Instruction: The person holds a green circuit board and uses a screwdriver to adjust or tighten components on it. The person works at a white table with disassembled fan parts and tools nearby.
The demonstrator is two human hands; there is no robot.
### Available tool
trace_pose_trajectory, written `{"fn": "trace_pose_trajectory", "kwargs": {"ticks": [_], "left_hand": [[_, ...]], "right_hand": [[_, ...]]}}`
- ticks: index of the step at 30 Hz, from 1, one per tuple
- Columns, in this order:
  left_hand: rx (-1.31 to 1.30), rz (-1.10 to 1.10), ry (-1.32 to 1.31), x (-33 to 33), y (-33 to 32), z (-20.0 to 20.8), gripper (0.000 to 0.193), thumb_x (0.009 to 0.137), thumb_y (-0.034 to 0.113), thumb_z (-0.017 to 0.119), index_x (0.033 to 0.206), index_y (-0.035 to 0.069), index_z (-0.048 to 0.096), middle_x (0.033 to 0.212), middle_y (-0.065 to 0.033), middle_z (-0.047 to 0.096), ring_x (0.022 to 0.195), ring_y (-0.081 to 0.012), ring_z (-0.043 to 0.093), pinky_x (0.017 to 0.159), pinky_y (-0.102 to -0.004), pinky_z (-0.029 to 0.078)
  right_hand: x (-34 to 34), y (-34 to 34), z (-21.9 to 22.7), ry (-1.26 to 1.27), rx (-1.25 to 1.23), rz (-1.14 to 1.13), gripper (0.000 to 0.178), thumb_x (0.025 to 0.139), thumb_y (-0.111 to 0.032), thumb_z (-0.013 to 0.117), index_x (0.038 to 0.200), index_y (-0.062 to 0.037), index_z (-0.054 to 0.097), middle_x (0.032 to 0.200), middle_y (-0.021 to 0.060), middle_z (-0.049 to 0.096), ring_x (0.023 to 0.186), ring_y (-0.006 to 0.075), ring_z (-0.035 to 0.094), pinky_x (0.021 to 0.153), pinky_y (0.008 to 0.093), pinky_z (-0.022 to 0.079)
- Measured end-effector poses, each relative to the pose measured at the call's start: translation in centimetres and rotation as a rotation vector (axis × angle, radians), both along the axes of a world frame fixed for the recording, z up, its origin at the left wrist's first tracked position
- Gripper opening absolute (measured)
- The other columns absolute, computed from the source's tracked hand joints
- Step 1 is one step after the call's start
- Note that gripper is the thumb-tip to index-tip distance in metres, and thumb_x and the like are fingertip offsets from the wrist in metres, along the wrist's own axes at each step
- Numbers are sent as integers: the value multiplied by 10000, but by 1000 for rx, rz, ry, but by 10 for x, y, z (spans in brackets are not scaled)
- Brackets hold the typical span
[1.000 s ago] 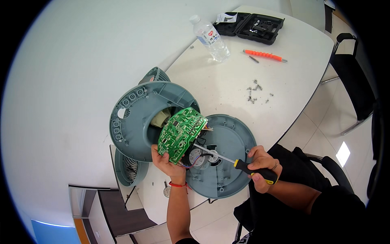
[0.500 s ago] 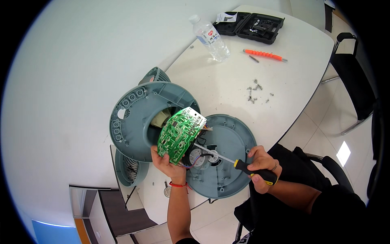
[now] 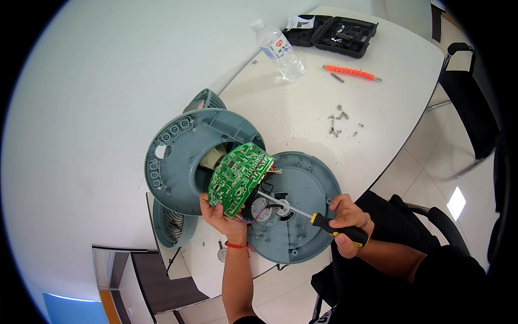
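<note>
A green circuit board is tilted up in my left hand, which grips its lower left edge. My right hand is wrapped round the black and yellow handle of a screwdriver. Its metal shaft points left, and the tip lies by the board's right edge, among dark wires. Beneath is a round grey-blue base with motor-like discs inside. Behind the board leans a larger round grey-blue housing with a central opening. Coloured wires run from the board; where they end is hidden.
Loose screws lie scattered on the white table. Farther back are an orange flexible shaft, a small metal bit, a water bottle and an open black tool case. A grey-blue coil part sits left; black chairs stand right.
The circuit board has tilted slightly in my left hand, so the glare on its upper right has gone. My right hand and the screwdriver have stayed nearly still.
</note>
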State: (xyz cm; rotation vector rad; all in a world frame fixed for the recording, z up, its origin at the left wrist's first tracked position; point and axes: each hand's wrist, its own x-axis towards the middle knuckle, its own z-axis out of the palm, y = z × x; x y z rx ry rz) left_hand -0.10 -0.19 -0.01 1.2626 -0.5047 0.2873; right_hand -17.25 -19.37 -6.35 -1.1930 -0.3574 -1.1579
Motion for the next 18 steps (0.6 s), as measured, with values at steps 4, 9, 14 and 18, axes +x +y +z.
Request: {"fn": "trace_pose_trajectory", "kwargs": {"ticks": [4, 9, 14, 18], "left_hand": [[-3, -4, -3, 0, 0, 0, 316, 879, 290, 588, 932, 30, 416, 745, -89, 582, 498, -148, 596, 414, -259, 512], [15, 9, -39, 1, 2, -1, 346, 880, 314, 605, 913, 32, 408, 753, -87, 585, 498, -148, 602, 408, -260, 508], [73, 53, -89, 0, 2, -1, 380, 884, 352, 620, 870, 35, 411, 744, -55, 538, 547, -109, 555, 464, -225, 460], [82, 69, -62, -4, 1, 2, 387, 877, 360, 630, 842, 39, 415, 736, -26, 498, 611, -82, 504, 539, -204, 426]], "right_hand": [[0, -1, 0, 6, -10, 5, 220, 772, -112, 652, 947, 22, 657, 572, 36, 502, 559, 171, 458, 802, 407, 439], [1, 0, -1, 2, -4, -14, 216, 777, -123, 658, 927, 33, 657, 582, 47, 503, 560, 175, 459, 798, 404, 443], [2, 2, -2, 10, 6, -41, 213, 772, -124, 660, 914, 34, 663, 584, 47, 496, 560, 172, 449, 789, 402, 447], [2, 3, -2, 25, 2, -56, 208, 759, -125, 666, 903, 25, 672, 591, 37, 485, 559, 168, 438, 779, 396, 449]]}}
